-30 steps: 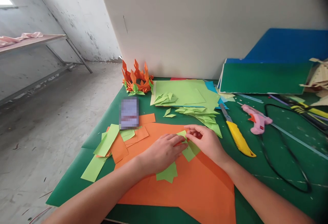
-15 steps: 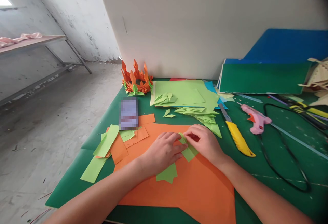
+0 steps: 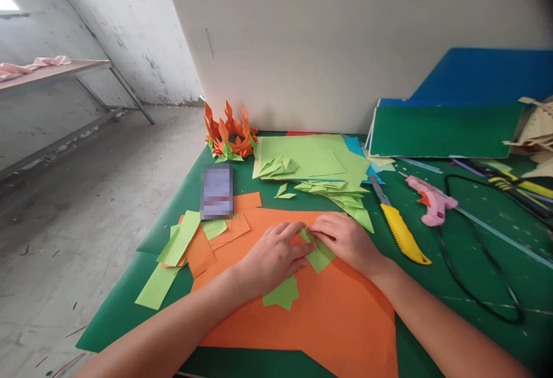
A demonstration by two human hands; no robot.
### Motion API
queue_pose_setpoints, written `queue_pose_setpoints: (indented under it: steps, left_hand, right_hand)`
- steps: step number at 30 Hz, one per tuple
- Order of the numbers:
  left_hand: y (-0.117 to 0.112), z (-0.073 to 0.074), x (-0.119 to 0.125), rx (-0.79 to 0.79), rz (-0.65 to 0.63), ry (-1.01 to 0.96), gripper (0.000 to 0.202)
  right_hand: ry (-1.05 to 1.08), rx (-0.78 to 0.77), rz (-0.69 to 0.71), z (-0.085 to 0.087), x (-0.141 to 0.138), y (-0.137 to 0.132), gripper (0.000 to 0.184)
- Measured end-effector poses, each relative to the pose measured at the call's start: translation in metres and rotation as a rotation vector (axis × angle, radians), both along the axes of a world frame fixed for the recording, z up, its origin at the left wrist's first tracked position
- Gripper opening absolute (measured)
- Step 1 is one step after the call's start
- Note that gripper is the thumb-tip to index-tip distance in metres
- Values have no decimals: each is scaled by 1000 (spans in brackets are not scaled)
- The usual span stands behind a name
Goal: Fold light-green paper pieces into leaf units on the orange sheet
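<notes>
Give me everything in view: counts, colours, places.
Small paper: one, green, centre
Jagged paper: one, green, lower centre
Large sheet: one, orange, beneath these
Loose paper: several, green and orange, left
Pixelated object: one, purplish, left
Paper crown: one, orange and green, back left
Folded leaves: many, green, back centre
Flat sheets: several, mostly green, back centre
Knife: one, yellow handle, right
Glue gun: one, pink, right
Boards: several, blue and green, back right
Slatted object: one, cream, right edge
Worktable: one, green, underneath
Bench: one, pinkish, far left
Left hand: one, bare, centre
Right hand: one, bare, centre
</notes>
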State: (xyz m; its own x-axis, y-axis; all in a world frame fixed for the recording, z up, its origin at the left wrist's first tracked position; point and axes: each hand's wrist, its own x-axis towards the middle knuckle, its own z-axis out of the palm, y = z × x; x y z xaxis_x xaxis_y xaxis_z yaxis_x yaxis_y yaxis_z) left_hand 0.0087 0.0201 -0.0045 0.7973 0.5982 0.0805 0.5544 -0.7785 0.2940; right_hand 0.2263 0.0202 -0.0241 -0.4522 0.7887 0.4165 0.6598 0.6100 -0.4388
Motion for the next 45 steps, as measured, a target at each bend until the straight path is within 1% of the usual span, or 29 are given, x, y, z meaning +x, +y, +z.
queue_pose_setpoints:
  steps: [15,25,29,36,41,43,45]
  left_hand:
    - [0,1,0,30,-15,-7,33]
    - [1,3,0,-12,-14,21,34]
    - [2,2,0,17,-8,2,32]
    - [7,3,-1,61,-46,-42,28]
    - [10,6,-1,147,-118,-33,28]
    - [10,6,-2,161,-115,-21,31]
    - [11,7,-3,144,-97,-26,27]
  right_hand:
    - [-53,7,16,2,0,2,24]
    - [-70,-15,17,2,0,2,25]
    - [-88,-17,20,4,0,2,24]
    - [-166,-15,27,8,2,-2,25]
    - [-183,-39,14,11,3,-3,25]
    - [-168,-35,19,14,4,-3,25]
    - [-163,-34,30,16,5,-3,26]
